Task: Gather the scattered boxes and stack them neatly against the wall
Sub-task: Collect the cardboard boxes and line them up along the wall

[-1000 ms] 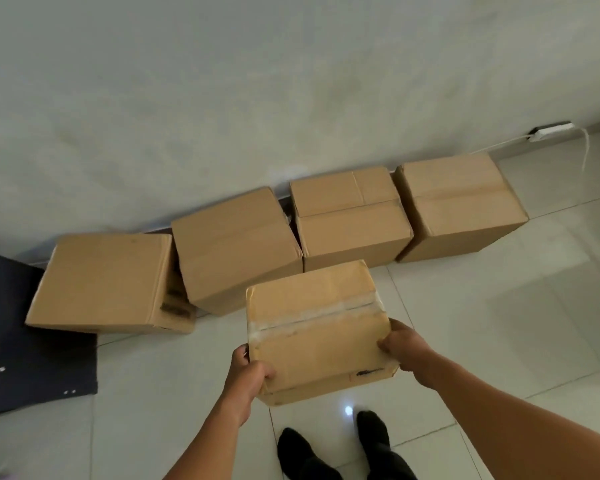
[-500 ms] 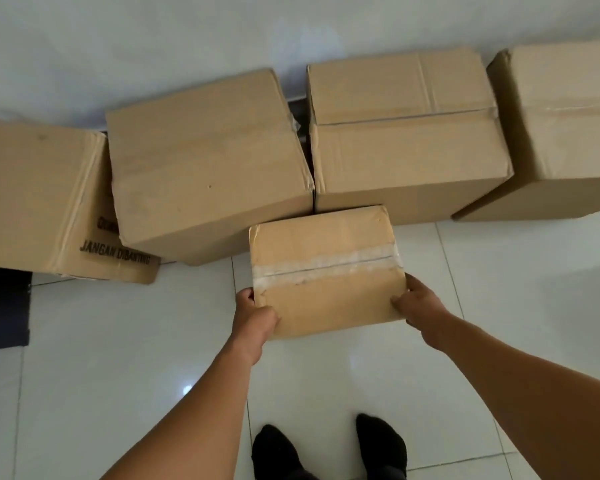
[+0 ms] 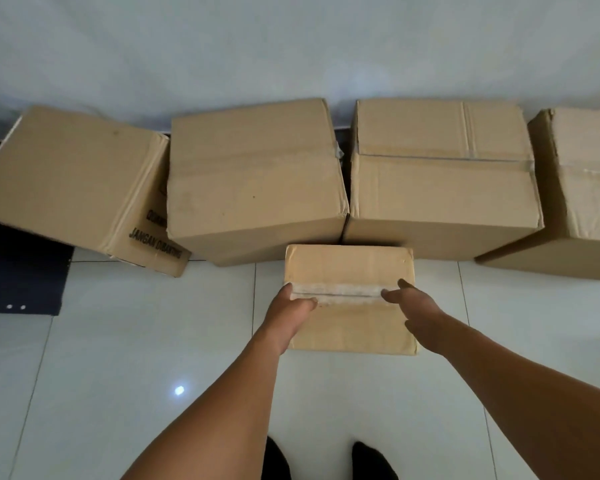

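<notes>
**Small box down in front of the row, both hands on its top**

Against the wall (image 3: 291, 46) four big boxes stand in a row on the tiled floor (image 3: 118, 341), and I have the small box (image 3: 349, 268) on the floor just in front of them, its far edge against the gap between the second box (image 3: 253, 181) and the third box (image 3: 444, 174). My left hand (image 3: 291, 306) lies on the taped seam at the small box's left edge, thumb over the top; whether its fingers curl down the side I cannot tell. My right hand (image 3: 413, 303) rests on the top near the right edge with fingers fairly straight, loose rather than gripping.

I judge the small box light, since it sits square with no sag, and the cardboard looks stiff. The glossy tape along the seam may be slick, so I would hold it by the two short sides or under the bottom corners, not by the tape. To stack it, I would lift it onto the flat top of a big box.

Much is hidden. The left box (image 3: 70, 174) sits askew, turned out of line, on a dark mat (image 3: 21, 271), and only part of its print reads. The fourth box (image 3: 586, 188) is cut off by the frame's right edge. My forearms cover the near right corner of the small box.
</notes>
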